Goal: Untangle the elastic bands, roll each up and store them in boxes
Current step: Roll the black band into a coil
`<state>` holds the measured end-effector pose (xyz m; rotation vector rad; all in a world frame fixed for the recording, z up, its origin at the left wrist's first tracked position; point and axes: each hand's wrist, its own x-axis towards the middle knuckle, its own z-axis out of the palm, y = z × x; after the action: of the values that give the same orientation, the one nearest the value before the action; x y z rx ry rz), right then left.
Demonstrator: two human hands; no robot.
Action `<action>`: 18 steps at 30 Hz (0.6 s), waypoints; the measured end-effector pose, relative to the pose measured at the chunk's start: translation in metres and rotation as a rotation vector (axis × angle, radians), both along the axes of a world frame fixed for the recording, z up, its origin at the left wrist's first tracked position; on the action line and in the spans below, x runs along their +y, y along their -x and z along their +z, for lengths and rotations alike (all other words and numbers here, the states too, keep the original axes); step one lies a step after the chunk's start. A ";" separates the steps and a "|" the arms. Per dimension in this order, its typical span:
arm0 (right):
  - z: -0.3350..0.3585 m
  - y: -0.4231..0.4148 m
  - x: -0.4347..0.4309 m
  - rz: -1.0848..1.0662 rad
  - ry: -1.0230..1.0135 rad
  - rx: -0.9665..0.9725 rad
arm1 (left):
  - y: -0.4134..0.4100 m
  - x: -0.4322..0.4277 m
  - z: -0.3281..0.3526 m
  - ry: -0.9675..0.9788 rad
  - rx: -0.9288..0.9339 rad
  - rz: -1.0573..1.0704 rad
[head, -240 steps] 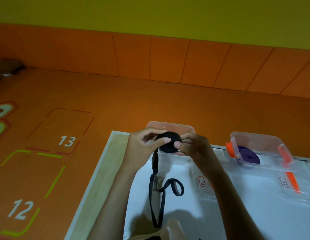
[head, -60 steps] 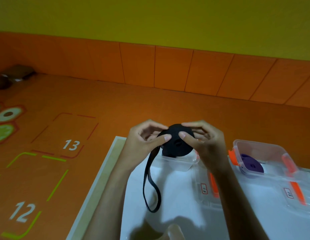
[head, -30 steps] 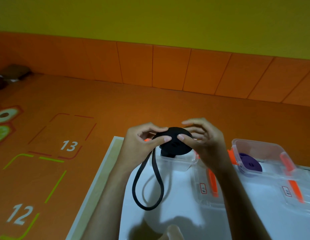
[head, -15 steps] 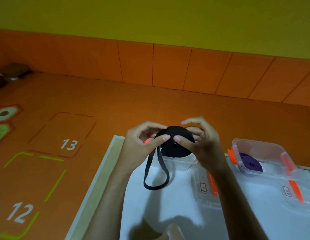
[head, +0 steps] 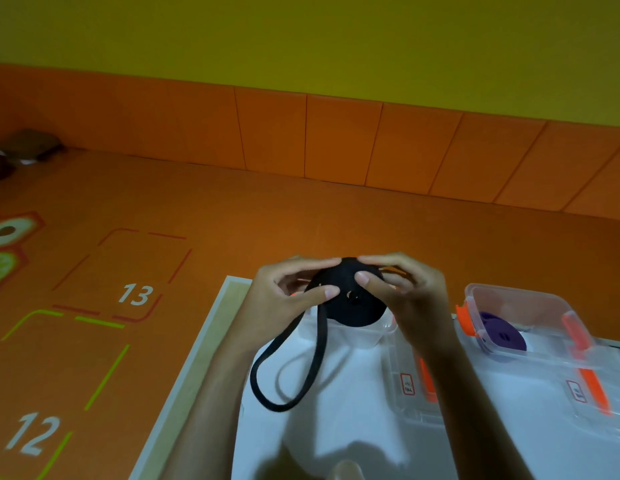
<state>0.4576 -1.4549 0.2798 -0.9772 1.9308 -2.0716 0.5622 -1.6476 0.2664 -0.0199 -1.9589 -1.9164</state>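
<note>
Head view.

Containers: clear rectangular plastic box point(head: 357, 337) on white table top point(head: 336, 434), directly behind the hands, interior mostly hidden by them. Flat clear plastic lid with orange clip and red-framed label point(head: 410, 389) just beside it, near right. Second clear plastic box with orange side latches point(head: 537, 306) farther right, holding one purple rolled band point(head: 502, 339) flat on its bottom. Second clear lid with orange clip point(head: 591, 400) in front of that box.

Task item: black elastic band wound into thick round roll point(head: 350, 303), held in the air over first box's rim.
- Left hand point(head: 277, 303): pinching roll's left side, thumb on near face, fingers curled over top.
- Right hand point(head: 410, 296): grasping right side likewise, thumb tip on near face, fingers arched over top edge.
- Unwound tail: long black loop point(head: 284, 407) hanging from roll's lower left, bottom close to table top, contact not clear.

Surroundings: right forearm covering part of first lid. Pale blurred shape point(head: 343, 471) at bottom frame edge, unidentifiable. Orange floor point(head: 232, 220) with painted numbers 13 and 12 at left. Dark object point(head: 24, 150) far left by orange tiled skirting, under yellow wall.

Edges and room: pale wooden table border point(head: 204, 348) running diagonally at left, loop well inside it. Bare white surface between loop and first lid.
</note>
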 end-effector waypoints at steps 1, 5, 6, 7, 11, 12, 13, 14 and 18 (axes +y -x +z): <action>-0.002 0.000 0.000 -0.012 0.019 -0.008 | -0.001 0.000 -0.001 -0.013 -0.017 -0.026; -0.007 0.000 0.002 0.056 0.016 -0.012 | 0.000 0.004 0.000 -0.017 0.036 0.071; -0.006 0.000 0.003 0.091 0.012 -0.039 | 0.001 0.006 0.000 -0.005 0.038 0.107; -0.002 0.000 0.004 0.107 -0.003 -0.086 | 0.003 0.008 -0.001 0.008 0.038 0.134; 0.002 0.004 0.010 0.067 -0.075 -0.031 | 0.004 0.012 -0.003 0.033 0.042 0.064; 0.001 0.006 0.013 0.044 -0.077 0.017 | 0.003 0.010 -0.003 0.036 0.028 0.018; -0.001 0.007 0.015 0.038 -0.075 0.032 | 0.003 0.008 -0.003 0.045 0.016 -0.010; -0.003 0.009 0.017 0.048 -0.074 0.025 | 0.003 0.006 -0.003 0.059 0.012 -0.018; -0.006 0.008 0.018 0.077 -0.150 0.099 | 0.004 0.012 -0.005 0.077 -0.001 0.002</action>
<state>0.4498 -1.4373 0.2734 -1.1204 2.0276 -1.8402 0.5584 -1.6353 0.2613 -0.0390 -2.0317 -1.8391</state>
